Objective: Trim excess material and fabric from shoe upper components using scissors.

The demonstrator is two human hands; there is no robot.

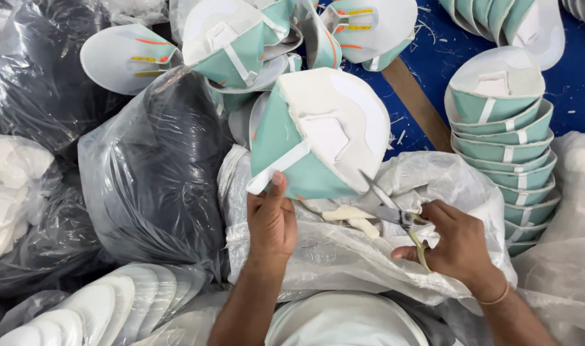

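Observation:
My left hand [272,221] holds up a folded green-and-white face mask [318,131] by its lower edge, thumb on the white strap end. My right hand [456,240] grips a small pair of scissors [395,211] with yellow handles; the blades point up-left at the mask's bottom right edge. White trimmed scraps [353,218] lie just under the blades on a clear plastic bag [344,256].
A tall stack of nested green masks [507,147] stands at the right on a blue surface [446,51]. Loose masks [228,45] pile at the top. Dark plastic bags [151,166] fill the left. White mask shells [100,311] fan out at bottom left.

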